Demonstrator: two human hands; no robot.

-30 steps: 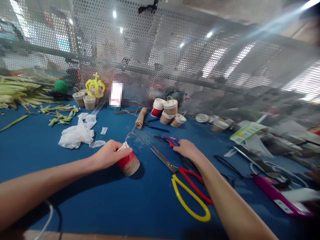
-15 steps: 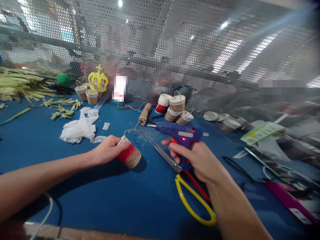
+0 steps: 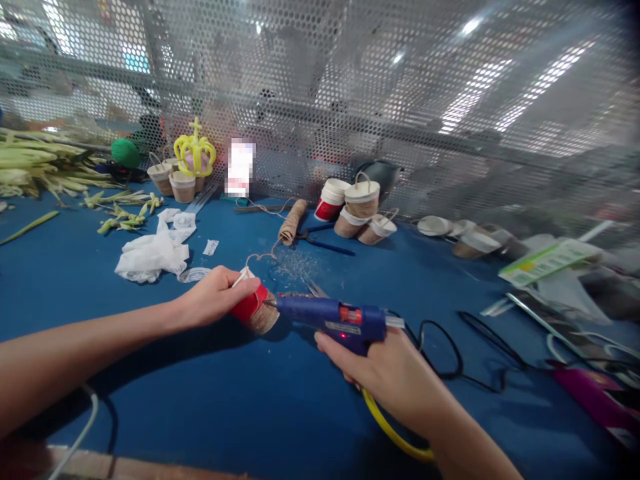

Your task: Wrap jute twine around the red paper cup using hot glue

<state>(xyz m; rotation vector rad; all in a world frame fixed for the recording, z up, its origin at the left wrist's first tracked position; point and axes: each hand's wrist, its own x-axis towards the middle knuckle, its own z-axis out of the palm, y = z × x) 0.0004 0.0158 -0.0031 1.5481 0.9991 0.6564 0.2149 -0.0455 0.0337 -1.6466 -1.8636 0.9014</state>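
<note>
My left hand (image 3: 217,293) is closed around a red paper cup (image 3: 246,307), tilted on its side, with twine wound round its lower end. A strand of twine (image 3: 263,256) runs from the cup to a roll of twine (image 3: 293,223) behind it. In my right hand (image 3: 383,367) is a blue hot glue gun (image 3: 330,317) with a small red light lit. Its nozzle meets the cup, at the border of red paper and twine. Scissors with a yellow handle (image 3: 395,430) lie beneath the glue gun and right hand, mostly covered.
Pliers (image 3: 325,241) lie beside the twine roll. Several twine-wrapped cups (image 3: 360,203) stand near the perforated metal screen (image 3: 300,87). Crumpled white plastic (image 3: 153,253) and corn husks (image 3: 45,163) are on the left. A black cord (image 3: 450,353) loops at right near a purple object (image 3: 593,397).
My right hand has swung the glue gun down and left, bringing its nozzle to the cup. The pliers and black cord show more fully; the scissors are more hidden. My left hand keeps its grip.
</note>
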